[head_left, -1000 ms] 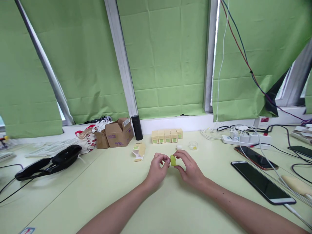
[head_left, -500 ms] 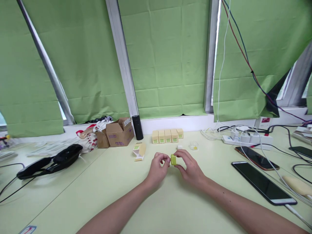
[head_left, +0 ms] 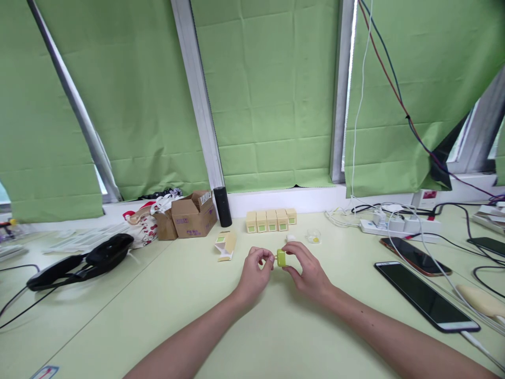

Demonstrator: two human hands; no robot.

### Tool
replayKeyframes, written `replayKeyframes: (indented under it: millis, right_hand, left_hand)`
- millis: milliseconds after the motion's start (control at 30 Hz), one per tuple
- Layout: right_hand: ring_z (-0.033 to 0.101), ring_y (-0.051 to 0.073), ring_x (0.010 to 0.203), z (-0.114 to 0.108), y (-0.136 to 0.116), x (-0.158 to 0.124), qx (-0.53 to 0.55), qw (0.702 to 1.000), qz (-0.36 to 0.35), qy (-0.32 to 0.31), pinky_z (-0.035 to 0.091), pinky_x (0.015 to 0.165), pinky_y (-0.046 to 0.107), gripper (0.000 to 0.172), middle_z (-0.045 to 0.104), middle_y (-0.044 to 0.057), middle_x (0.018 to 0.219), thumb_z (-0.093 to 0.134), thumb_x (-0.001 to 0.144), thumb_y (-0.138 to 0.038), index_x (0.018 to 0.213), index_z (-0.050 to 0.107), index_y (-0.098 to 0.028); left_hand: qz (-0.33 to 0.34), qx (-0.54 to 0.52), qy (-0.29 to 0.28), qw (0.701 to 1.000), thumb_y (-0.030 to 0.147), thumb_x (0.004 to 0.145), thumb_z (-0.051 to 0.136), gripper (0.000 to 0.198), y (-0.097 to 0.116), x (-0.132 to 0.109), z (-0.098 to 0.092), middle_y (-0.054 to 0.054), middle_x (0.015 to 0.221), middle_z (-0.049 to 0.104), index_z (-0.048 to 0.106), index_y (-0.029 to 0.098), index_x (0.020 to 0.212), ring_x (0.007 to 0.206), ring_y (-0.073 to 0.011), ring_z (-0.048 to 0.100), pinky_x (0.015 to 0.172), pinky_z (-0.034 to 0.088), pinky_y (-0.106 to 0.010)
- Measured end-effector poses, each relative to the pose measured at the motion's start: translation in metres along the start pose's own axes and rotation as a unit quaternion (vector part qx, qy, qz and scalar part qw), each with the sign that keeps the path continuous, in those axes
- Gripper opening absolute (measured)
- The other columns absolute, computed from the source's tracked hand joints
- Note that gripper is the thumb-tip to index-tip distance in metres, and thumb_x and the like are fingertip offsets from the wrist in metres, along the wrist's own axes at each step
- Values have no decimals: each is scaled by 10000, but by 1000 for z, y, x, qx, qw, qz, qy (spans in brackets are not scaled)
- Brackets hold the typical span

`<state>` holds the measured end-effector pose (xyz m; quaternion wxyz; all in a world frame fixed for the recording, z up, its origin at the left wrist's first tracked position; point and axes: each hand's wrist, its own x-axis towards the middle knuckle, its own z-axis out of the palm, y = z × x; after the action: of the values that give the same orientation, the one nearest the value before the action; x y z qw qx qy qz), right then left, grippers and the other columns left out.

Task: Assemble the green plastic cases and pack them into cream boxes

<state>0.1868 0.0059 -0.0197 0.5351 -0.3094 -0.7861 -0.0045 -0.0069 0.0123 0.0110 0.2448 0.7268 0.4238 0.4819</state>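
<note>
A small yellow-green block [head_left: 281, 258] with rounded edges is pinched between the thumb and fingers of my right hand [head_left: 305, 268]. My left hand [head_left: 256, 271] is closed in a pinch at the block's left side, where a short, thin, pale part bridges the gap between fingertips and block. Whether that part belongs to the block is too small to tell. Behind my right fingers a small white item [head_left: 291, 238] is partly hidden. An opened cream carton [head_left: 225, 246] lies tilted to the left of my hands.
Several small cream boxes [head_left: 272, 221] with green labels stand in a row at the back. Right of them lies a clear plastic piece [head_left: 313, 237]. A black cylinder [head_left: 223, 207] and cardboard box [head_left: 194, 215] stand left; phones [head_left: 426, 296], cables and a power strip [head_left: 398, 227] lie right.
The block has shifted slightly to the right, away from my left fingertips, and a thin pale part now shows between them. Both hands stay almost where they were.
</note>
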Motion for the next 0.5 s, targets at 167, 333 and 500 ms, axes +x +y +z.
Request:
replayKeyframes:
  millis: [167, 333, 500]
  right_hand:
    - [637, 295, 1183, 0, 1, 0, 10, 1000, 5, -7, 608, 971, 514, 427, 647, 128, 1242, 577, 935, -94, 1326, 523, -257]
    - [645, 299, 1175, 0, 0, 0, 9, 1000, 8, -2, 609, 962, 514, 427, 649, 128, 1245, 571, 932, -97, 1323, 532, -264]
    - [657, 293, 1159, -1, 0, 1, 6, 1000, 8, 1, 618, 951, 498, 434, 658, 124, 1240, 579, 924, -97, 1321, 541, -267]
  left_hand:
    - [-7, 4, -2, 1000, 337, 935, 568, 238, 1, 0, -1, -45, 862, 629, 634, 201, 750, 872, -209, 587, 824, 470, -350]
    - [-10, 6, -2, 1000, 334, 927, 568, 235, 1, 0, -1, -49, 864, 629, 632, 200, 744, 879, -213, 591, 821, 467, -349]
    - [-8, 8, 5, 1000, 347, 924, 573, 238, -4, 1, -1, -49, 863, 634, 639, 201, 748, 866, -212, 594, 819, 474, -351]
